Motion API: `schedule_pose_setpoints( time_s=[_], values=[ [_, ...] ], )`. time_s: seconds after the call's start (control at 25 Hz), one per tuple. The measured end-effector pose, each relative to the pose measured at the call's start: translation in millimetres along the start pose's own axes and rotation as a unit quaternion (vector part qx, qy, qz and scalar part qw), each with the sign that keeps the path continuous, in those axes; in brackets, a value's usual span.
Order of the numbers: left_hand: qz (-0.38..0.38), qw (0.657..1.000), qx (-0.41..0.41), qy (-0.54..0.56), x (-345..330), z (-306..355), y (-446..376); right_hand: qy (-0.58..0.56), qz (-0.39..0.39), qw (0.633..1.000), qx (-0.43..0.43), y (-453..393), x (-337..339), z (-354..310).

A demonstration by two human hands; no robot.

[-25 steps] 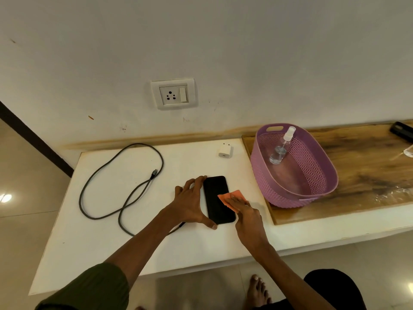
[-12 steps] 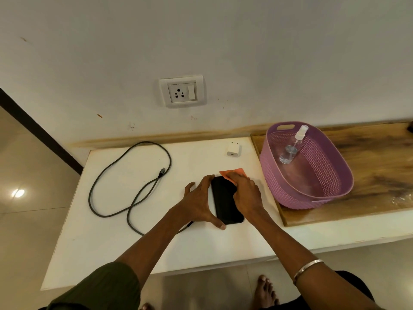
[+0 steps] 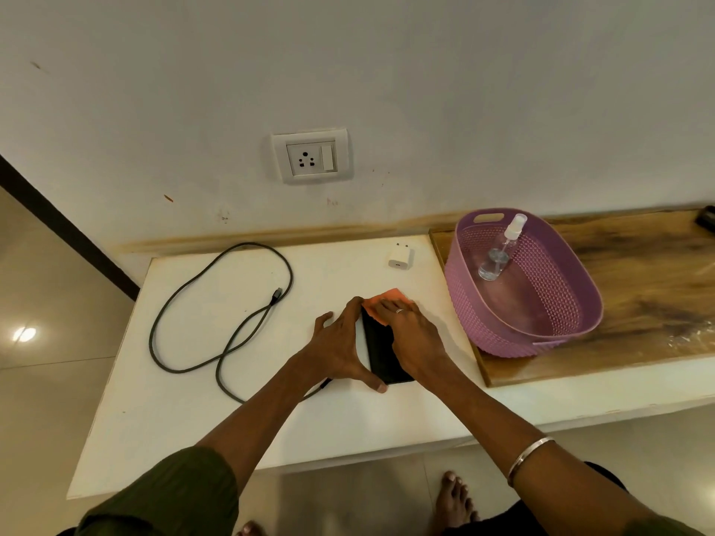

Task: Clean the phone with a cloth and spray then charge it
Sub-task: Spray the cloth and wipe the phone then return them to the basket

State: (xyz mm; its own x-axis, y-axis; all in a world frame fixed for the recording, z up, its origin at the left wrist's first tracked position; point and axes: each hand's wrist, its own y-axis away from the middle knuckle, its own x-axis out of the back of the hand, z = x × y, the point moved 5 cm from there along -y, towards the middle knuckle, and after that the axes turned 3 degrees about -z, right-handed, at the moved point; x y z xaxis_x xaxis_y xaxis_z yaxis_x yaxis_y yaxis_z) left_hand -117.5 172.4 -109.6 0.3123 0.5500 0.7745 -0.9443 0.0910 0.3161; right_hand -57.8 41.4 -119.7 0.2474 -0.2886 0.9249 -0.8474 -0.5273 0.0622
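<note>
The phone [image 3: 381, 353], black and face up, lies flat on the white table [image 3: 193, 419], towards its right half and near the front edge. The left hand [image 3: 340, 350] braces it from the left: thumb at the near corner, forefinger reaching along the far end, the hand spread against the edge and not closed around it. The right hand [image 3: 414, 338] lies palm down over the phone's far right portion, fingers flat and pressing an orange cloth [image 3: 387, 299] onto the top end; whether the cloth is pinched or merely pressed cannot be told from this angle. A ring shows on one finger and a metal bangle [image 3: 528, 458] on the right forearm. Left of the phone, a dark cable [image 3: 216, 303] lies in loose loops. A white charger plug [image 3: 400, 257] sits behind, near the wall, below the wall socket [image 3: 311, 156]. To the right, on a wooden board [image 3: 638, 265], stands a purple basket [image 3: 483, 334] holding a clear spray bottle [image 3: 501, 249], tilted against its wall.
</note>
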Motion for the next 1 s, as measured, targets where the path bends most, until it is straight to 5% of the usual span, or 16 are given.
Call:
schedule_pose_setpoints(
  time_s=[0.16, 0.44, 0.56, 0.68, 0.84, 1.0],
  values=[
    [0.0, 1.0, -0.002, -0.002, 2, 2, -1, 0.029, 0.002, 0.999, -0.047, 5, 10, 13],
    [0.014, 1.0, -0.008, 0.017, 3, 4, 1, 0.019, -0.02, 0.995, 0.092, 31, -4, -11],
    [0.006, 1.0, -0.001, 0.001, 1, 1, -1, 0.024, -0.11, 0.98, 0.164, 36, -10, -9],
    [0.002, 1.0, 0.007, -0.007, -1, -1, -1, 0.042, -0.073, 0.979, 0.187, 27, 1, 2],
    [0.009, 1.0, 0.013, -0.006, -1, -2, 0, 0.011, 0.012, 1.0, -0.014, 25, 17, 21],
    [0.009, 1.0, 0.005, 0.009, -1, -1, -1, -0.047, -0.022, 0.998, 0.046, 34, -6, -7]
  ],
)
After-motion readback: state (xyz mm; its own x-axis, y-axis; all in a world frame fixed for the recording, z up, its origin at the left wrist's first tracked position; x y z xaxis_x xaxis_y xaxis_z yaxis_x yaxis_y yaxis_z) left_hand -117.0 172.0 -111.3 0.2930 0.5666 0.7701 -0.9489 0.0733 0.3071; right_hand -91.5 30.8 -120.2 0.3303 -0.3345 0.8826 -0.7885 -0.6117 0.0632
